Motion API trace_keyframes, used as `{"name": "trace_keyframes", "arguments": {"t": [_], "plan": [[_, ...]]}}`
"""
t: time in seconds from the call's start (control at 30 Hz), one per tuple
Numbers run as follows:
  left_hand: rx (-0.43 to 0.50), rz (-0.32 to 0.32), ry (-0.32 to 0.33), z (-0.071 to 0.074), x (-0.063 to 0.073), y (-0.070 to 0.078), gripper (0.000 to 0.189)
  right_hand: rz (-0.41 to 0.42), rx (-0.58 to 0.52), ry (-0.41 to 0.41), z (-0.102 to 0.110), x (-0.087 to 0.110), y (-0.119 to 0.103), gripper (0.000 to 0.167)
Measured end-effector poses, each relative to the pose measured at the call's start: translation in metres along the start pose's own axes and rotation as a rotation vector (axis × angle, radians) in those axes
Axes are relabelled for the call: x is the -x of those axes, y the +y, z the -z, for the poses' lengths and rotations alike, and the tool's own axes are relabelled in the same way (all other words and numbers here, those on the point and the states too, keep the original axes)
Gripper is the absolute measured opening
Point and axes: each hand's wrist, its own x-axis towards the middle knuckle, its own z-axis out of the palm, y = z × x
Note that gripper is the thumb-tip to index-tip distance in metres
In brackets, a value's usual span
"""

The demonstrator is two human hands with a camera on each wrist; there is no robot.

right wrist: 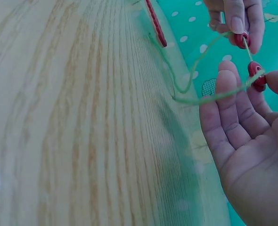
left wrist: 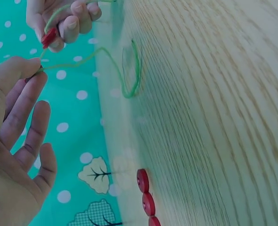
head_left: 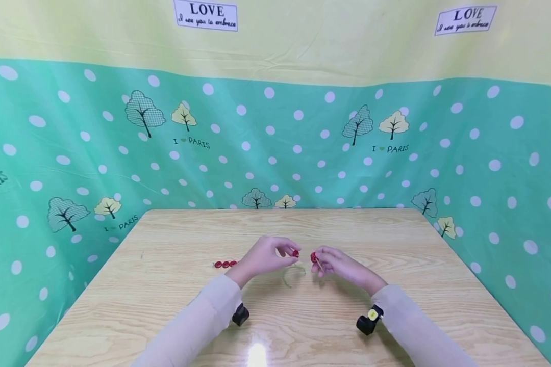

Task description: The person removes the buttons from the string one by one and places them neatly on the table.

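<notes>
Above the table my left hand (head_left: 267, 256) pinches a red button (right wrist: 241, 40) between thumb and forefinger, its other fingers spread in the left wrist view. Facing it, my right hand (head_left: 342, 265) pinches another red button (right wrist: 255, 75) by thumb and forefinger; this one looks thick, perhaps stacked. A green string (right wrist: 209, 98) passes through both buttons, with a short taut stretch between them. The rest of the string loops down below the hands. To the left, a row of red buttons (left wrist: 148, 203) lies on the wooden table, partly hidden by my left wrist in the head view.
The wooden table (head_left: 349, 326) reaches back to a green dotted curtain (head_left: 229, 168), which also runs along both sides. A black wrist camera (head_left: 241, 315) is worn at the left sleeve, another black camera (head_left: 369, 321) at the right.
</notes>
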Motion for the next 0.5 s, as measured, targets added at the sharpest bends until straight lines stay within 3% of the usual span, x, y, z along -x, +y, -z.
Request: {"name": "trace_keyframes", "arguments": {"t": [0.5], "plan": [[-0.010, 0.048, 0.006, 0.0100, 0.0080, -0.0063, 0.022, 0.001, -0.034, 0.016, -0.0005, -0.0005, 0.0050, 0.036]]}}
